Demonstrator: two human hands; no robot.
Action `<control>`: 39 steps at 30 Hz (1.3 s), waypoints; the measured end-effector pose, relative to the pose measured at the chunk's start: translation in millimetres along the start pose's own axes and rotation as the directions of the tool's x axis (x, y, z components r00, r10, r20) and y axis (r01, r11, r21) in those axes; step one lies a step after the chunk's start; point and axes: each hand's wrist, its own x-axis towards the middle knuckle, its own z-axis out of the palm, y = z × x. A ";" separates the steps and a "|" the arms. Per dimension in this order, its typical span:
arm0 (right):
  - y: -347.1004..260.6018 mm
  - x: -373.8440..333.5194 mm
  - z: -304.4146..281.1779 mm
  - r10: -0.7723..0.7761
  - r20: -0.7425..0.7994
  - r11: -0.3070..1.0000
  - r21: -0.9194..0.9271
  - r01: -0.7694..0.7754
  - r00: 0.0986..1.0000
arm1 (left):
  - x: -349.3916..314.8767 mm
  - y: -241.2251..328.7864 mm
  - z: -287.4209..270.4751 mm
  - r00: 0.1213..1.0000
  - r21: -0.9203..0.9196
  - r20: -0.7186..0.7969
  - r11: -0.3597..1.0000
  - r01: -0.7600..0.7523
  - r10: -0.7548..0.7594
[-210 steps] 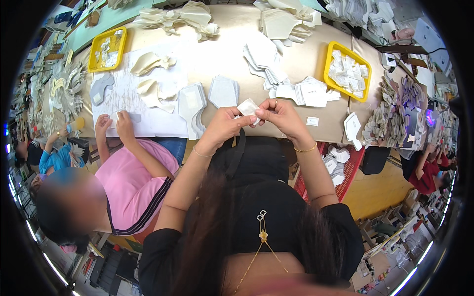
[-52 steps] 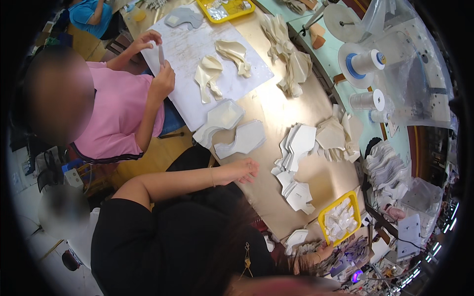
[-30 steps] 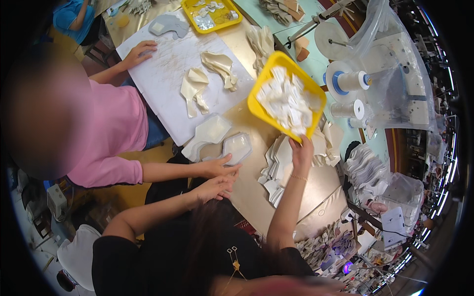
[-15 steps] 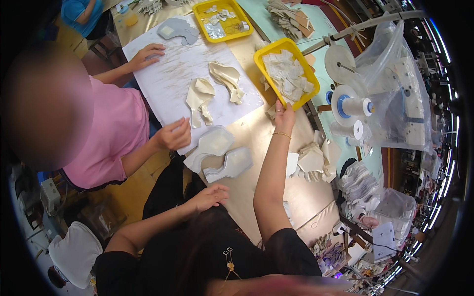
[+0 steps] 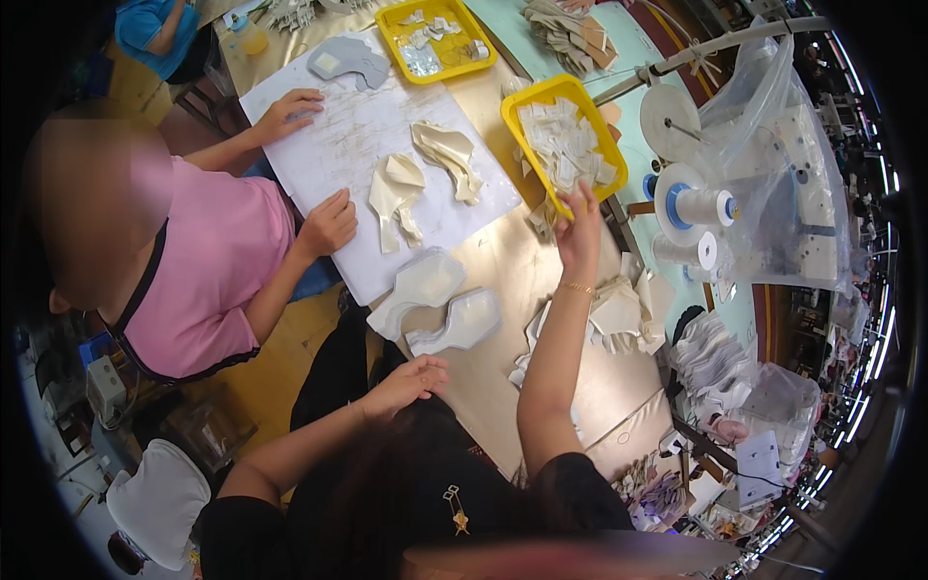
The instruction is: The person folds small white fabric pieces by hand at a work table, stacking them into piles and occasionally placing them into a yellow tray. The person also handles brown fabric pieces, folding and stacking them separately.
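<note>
A glossy tan covering is spread over the bench [image 5: 488, 391], which is bordered by a pale green table [image 5: 634, 48]. Yellow floor [image 5: 275, 387] is exposed below; bright strip lights [image 5: 853, 420] are ranged at right.

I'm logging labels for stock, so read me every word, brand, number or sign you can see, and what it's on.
None: nothing here can be read.
White pieces in the yellow tray by the right hand: too small to tell if printed.
White thread spool: no legible lettering.
White panel at the right: dark marks, too small to read.
</note>
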 end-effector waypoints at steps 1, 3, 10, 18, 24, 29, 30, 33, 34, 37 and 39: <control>-15.0 3.3 3.8 0.006 0.098 0.983 0.181 -0.024 0.995 | 1.1 -0.7 -0.9 1.000 0.016 -0.011 1.000 0.009 -0.009; -50.8 3.5 10.1 -0.104 0.327 0.917 0.398 -0.038 0.939 | 3.4 -2.2 -2.3 1.000 0.011 -0.013 1.000 -0.013 0.013; -121.3 -16.0 -7.1 -0.171 0.524 0.971 -0.052 0.231 0.834 | 0.5 -2.8 -8.4 1.000 0.019 -0.022 1.000 -0.003 0.003; 42.6 -141.8 -49.0 0.301 0.095 0.834 -0.510 -0.213 0.949 | -29.7 -7.4 -48.3 0.997 0.047 -0.010 0.996 -0.075 0.075; 94.3 -234.0 7.3 0.302 -0.070 0.832 -0.468 -0.299 0.951 | -61.5 -59.8 -114.6 0.981 0.026 0.189 0.999 -0.046 0.040; 95.9 -292.8 77.4 -0.461 0.445 0.753 0.653 0.073 0.767 | -118.1 -105.2 -194.1 0.937 0.065 0.342 0.997 0.049 -0.068; 101.5 -308.6 92.3 -0.574 0.430 0.676 0.729 0.107 0.697 | -135.1 -111.9 -207.2 0.937 0.060 0.338 0.996 0.072 -0.088; 139.5 -347.8 136.3 -0.548 0.253 0.597 0.786 0.161 0.797 | -178.7 -127.7 -230.5 0.970 0.419 0.213 0.908 0.018 -0.117; 160.1 -359.3 147.8 -0.423 0.149 0.562 0.817 0.130 0.894 | -187.5 -133.2 -234.7 0.964 0.435 0.214 0.899 0.051 -0.158; 234.4 -397.4 167.2 0.281 -0.333 0.500 0.851 0.159 0.900 | -204.7 -150.1 -243.4 0.925 0.520 0.243 0.844 0.129 -0.292; 291.9 -458.2 164.9 0.500 -0.373 0.448 0.884 0.135 0.781 | -203.2 -165.1 -252.2 0.901 0.578 0.265 0.804 0.137 -0.343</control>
